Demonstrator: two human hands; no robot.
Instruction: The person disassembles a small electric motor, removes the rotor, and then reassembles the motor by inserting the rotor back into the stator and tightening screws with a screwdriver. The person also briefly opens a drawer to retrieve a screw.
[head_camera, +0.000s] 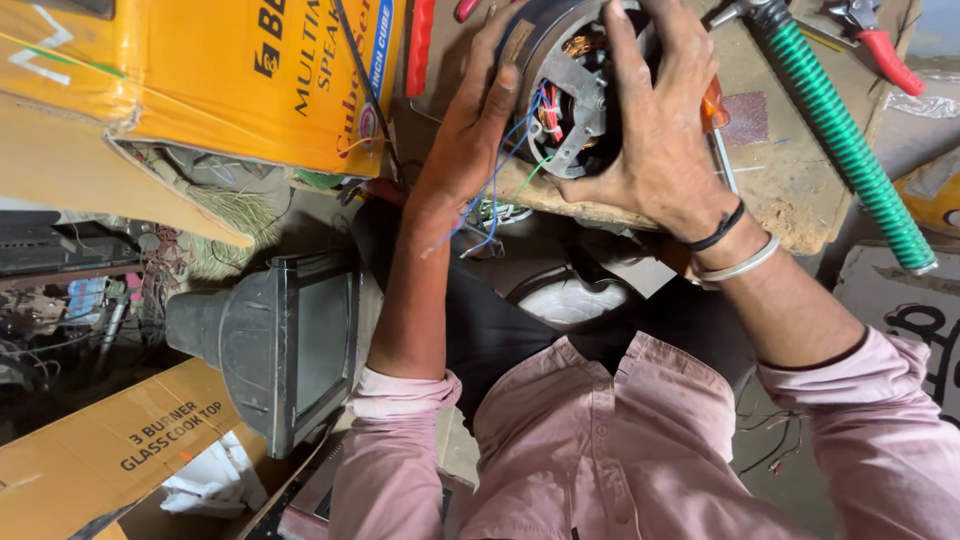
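The pink shirt sleeves (600, 440) occupy the near field at 6 o'clock. An old dark monitor (285, 345) lies at 8 o'clock, with cardboard boxes (120, 440) beside it.

The left hand (465, 140) cups the 9 o'clock side of the electric motor (570, 90), palm and fingers pressed flat against the housing. The right hand (665, 130) is spread across the open face from 3 o'clock, fingers splayed over the metal bracket and wrapping the rim. The motor sits at 12 o'clock, resting at the near edge of the worn wooden surface (780, 190).

Hazards, as judged:
- Loose blue, red and green wires (495, 185) hang from the motor at 7 o'clock. Rotating or lifting the motor may snag or tear them.
- The motor overhangs the edge; a slackened grip may let it drop onto the lap.
- Fingers across the bracket lie near exposed copper windings; pressure may damage them.

Further off, a green ribbed hose (850, 150) runs at 2 o'clock and red-handled pliers (880, 45) lie at 1 o'clock. A yellow carton (200, 70) stands at 10 o'clock.
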